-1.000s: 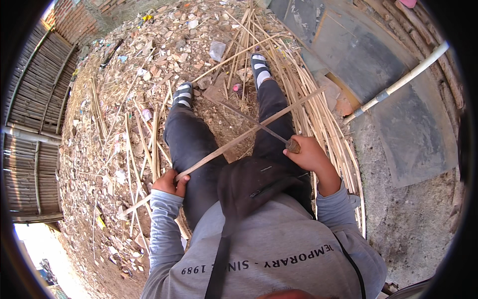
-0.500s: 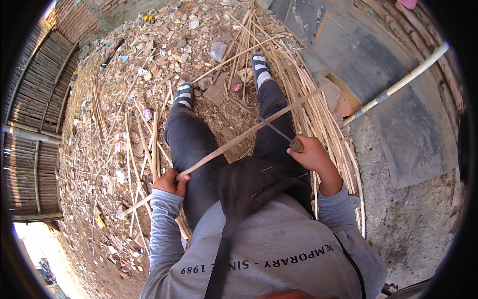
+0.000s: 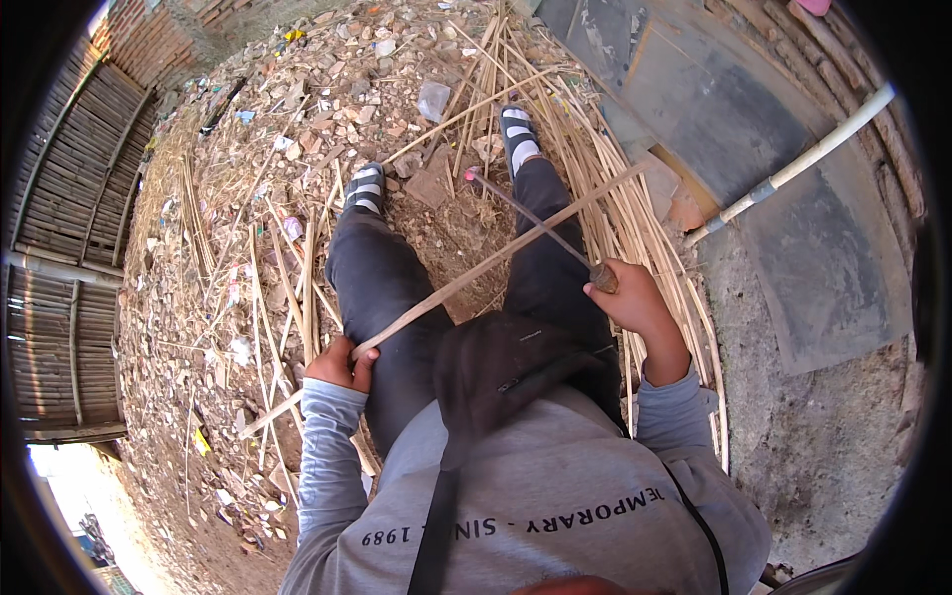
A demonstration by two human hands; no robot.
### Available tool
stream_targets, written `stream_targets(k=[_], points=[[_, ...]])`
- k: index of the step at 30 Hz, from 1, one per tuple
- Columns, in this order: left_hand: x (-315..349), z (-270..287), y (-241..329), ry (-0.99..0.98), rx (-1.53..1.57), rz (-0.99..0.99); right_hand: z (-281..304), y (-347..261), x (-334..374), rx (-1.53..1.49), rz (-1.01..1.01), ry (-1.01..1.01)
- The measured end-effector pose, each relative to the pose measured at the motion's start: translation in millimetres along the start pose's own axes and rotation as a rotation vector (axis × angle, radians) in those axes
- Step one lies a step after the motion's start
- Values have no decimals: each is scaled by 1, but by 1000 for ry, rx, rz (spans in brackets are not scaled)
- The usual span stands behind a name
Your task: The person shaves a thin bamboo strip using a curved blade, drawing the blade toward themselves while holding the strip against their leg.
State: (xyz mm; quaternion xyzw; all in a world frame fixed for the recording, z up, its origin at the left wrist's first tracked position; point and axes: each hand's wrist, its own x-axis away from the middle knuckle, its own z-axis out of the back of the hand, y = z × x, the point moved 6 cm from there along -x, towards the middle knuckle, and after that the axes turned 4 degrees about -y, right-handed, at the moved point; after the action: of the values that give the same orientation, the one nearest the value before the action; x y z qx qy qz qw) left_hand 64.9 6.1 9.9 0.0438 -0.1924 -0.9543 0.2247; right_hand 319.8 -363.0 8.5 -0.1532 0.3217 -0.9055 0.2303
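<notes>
A long, pale bamboo strip [image 3: 456, 285] lies slantwise across my thighs. My left hand [image 3: 342, 366] is closed round its lower part, beside my left leg, and a short end pokes out behind the hand. In my right hand [image 3: 636, 300], over the right thigh, is a knife [image 3: 567, 246], gripped by its brown wooden handle. Its long, narrow blade points forward and to the left. The blade crosses the strip near my right knee; whether the two touch I cannot tell.
Many split bamboo strips [image 3: 635, 253] lie along my right side, others [image 3: 309, 288] at my left. Rubble and litter [image 3: 327, 124] cover the ground ahead. Dark flat sheets [image 3: 734, 109] and a white pole [image 3: 828, 144] are at the right, a bamboo wall [image 3: 74, 169] at the left.
My right hand has moved slightly right and forward with the knife, and the blade has slid across the strip. The left hand and the strip have hardly moved.
</notes>
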Motion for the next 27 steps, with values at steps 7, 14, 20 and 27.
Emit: stream_targets(k=[7,14,20,27], points=[[1,1,-1,-7,-15,18,-5,-8,-7,28,33,-65],[1,-6,-3,14,-9,21,2,5,-4,-61,-59,24],[0,1,-2,-19,-39,21,-30,-14,1,-19,27,-147],[2,-2,-3,30,24,-3,-11,-15,-7,4,62,-74]])
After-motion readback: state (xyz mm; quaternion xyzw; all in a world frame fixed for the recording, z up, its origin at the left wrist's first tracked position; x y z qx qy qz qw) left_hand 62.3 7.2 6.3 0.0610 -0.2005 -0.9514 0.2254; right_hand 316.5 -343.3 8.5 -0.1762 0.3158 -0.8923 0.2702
